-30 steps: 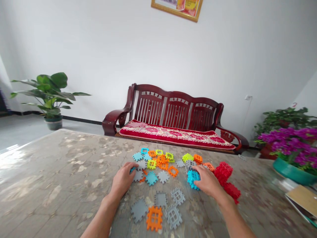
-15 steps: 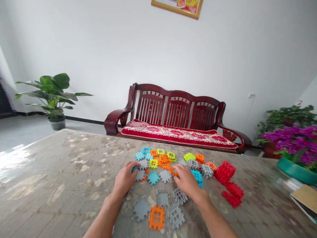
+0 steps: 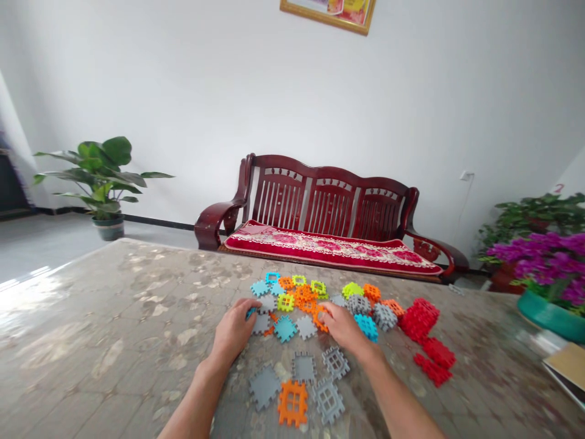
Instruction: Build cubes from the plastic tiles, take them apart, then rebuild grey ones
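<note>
My left hand (image 3: 234,329) is closed at the left edge of a pile of interlocking plastic tiles, its fingertips on a small blue tile (image 3: 250,312) that they partly cover. At the pile's right, my right hand (image 3: 343,326) pinches the edge of an orange tile (image 3: 319,318) lying on the table. Between the hands are a turquoise tile (image 3: 286,328), a grey tile (image 3: 306,327) and a lime frame tile (image 3: 286,302). Nearer to me lie an orange window tile (image 3: 293,417), a flat grey tile (image 3: 265,388) and several grey frame tiles (image 3: 328,400).
Red tiles (image 3: 420,319) are heaped to the right, past a blue tile stack (image 3: 367,327) and grey ones (image 3: 384,316). A teal flower pot (image 3: 548,314) stands at the table's right. Behind the patterned table (image 3: 137,341) is a wooden bench (image 3: 331,204).
My right fingers have drawn in closer around the orange tile's edge. My left hand stays nearly where it was; the whole view has shifted slightly.
</note>
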Tool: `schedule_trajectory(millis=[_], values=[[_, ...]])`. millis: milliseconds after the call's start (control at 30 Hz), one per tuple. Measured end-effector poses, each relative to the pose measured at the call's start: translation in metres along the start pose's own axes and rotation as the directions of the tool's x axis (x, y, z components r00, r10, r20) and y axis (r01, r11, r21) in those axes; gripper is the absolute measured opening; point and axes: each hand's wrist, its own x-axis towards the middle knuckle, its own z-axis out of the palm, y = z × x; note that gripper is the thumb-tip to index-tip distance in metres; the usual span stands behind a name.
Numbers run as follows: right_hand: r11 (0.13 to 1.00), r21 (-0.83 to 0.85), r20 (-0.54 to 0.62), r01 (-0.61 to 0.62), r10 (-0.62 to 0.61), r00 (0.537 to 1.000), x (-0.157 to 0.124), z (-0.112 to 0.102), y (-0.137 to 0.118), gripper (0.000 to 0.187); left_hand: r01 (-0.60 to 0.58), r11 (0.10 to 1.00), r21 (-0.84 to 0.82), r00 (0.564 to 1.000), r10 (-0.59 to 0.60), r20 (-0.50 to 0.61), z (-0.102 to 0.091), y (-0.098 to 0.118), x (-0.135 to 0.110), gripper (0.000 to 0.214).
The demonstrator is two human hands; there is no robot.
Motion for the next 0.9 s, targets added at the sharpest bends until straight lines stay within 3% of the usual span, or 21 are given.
schedule_trajectory(millis=[133, 367, 533, 667, 800, 900], values=[[0.997, 0.081, -0.009, -0.014, 0.015, 1.0, 0.005, 0.004, 0.009, 0.04, 0.007, 1.0, -0.001, 1.0, -0.007, 0.013, 0.0, 0.0, 0.0, 0.032], [0.995, -0.055, 0.008, 0.084, -0.084, 0.996, -0.002, 0.009, 0.004, 0.049, -0.005, 1.0, 0.01, 1.0, 0.005, 0.01, 0.0, -0.001, 0.001, 0.032], [0.974, -0.191, 0.033, 0.123, -0.119, 0.992, -0.01, 0.003, -0.011, 0.04, -0.01, 1.0, 0.017, 1.0, 0.01, -0.004, 0.001, -0.002, 0.0, 0.031], [0.977, -0.111, 0.015, 0.18, -0.18, 0.984, -0.013, -0.013, -0.015, 0.048, -0.023, 1.0, 0.013, 1.0, 0.024, -0.017, 0.003, -0.005, 0.001, 0.03], [0.986, -0.033, -0.138, 0.165, -0.168, 0.976, 0.002, -0.046, 0.017, 0.055, -0.026, 0.999, 0.02, 1.0, 0.026, -0.003, 0.003, -0.006, 0.001, 0.031], [0.994, -0.104, -0.24, 0.046, -0.07, 0.968, 0.023, -0.072, 0.061, 0.058, -0.016, 1.0, 0.025, 1.0, 0.015, 0.015, 0.003, -0.007, 0.001, 0.031]])
